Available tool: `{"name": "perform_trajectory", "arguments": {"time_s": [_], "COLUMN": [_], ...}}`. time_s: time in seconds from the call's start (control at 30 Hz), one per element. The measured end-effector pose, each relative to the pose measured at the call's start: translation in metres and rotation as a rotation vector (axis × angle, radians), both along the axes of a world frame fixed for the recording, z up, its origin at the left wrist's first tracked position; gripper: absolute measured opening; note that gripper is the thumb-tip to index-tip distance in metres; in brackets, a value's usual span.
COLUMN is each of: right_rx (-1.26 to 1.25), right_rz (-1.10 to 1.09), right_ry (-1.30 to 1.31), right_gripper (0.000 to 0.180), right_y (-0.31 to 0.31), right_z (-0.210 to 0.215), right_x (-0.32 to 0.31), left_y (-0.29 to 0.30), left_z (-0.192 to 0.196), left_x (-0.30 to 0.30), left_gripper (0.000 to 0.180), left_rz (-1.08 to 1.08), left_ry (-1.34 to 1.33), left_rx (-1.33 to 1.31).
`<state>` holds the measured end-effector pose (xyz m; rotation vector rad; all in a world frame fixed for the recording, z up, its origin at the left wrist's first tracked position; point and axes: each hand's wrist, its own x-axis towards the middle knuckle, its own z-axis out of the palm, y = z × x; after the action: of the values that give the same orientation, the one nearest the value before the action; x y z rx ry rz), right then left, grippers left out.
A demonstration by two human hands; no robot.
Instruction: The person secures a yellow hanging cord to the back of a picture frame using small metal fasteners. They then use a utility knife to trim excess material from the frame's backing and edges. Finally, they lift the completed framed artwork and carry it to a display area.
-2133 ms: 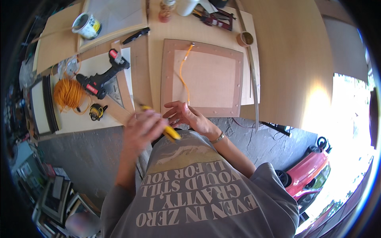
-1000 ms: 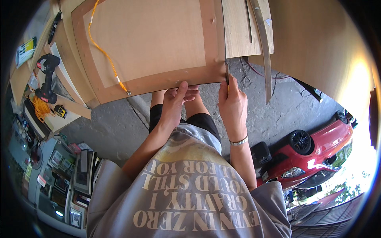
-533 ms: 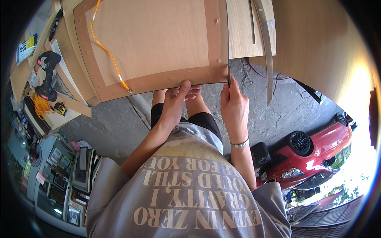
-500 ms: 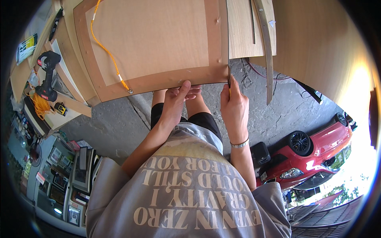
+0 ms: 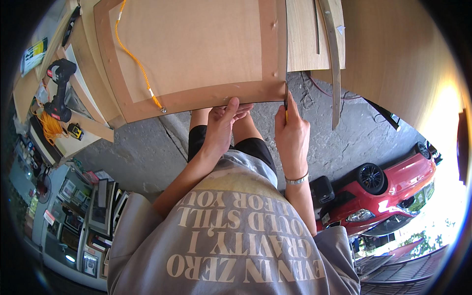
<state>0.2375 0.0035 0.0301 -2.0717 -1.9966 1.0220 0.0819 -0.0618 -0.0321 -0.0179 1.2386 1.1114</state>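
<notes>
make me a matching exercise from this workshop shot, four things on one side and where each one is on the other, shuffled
Things:
1. orange cord
2. power drill
3. left hand
4. right hand

Places:
A. at the near right corner of the framed panel, pinching a thin tool with a yellow part
B. lying across the panel face, ending near its near edge
C. on the bench at far left, beside a heap of orange cord
D. thumb up against the panel's near edge, left of the other hand

Pairs: 1-B, 2-C, 3-D, 4-A

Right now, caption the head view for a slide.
Left hand steadies a wooden frame panel edge; right hand holds a yellow pencil at its corner.
</notes>
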Motion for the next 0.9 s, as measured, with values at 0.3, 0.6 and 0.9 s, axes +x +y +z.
{"name": "perform_trajectory", "arguments": {"time_s": [0.3, 0.6, 0.9], "right_rx": [-0.011, -0.027, -0.029], "right_rz": [0.004, 0.000, -0.012], "right_ry": [-0.004, -0.025, -0.026], "right_gripper": [0.042, 0.041, 0.040], "right_y": [-0.008, -0.016, -0.022], "right_z": [0.001, 0.001, 0.003], "right_x": [0.003, 0.005, 0.006], "left_y": [-0.004, -0.003, -0.002], "left_z": [-0.004, -0.002, -0.002], "left_x": [0.004, 0.005, 0.005], "left_gripper": [0.032, 0.030, 0.030], "left_rz": [0.027, 0.052, 0.052], "left_ry": [-0.045, -0.047, -0.050], "left_rx": [-0.012, -0.016, -0.028]}}
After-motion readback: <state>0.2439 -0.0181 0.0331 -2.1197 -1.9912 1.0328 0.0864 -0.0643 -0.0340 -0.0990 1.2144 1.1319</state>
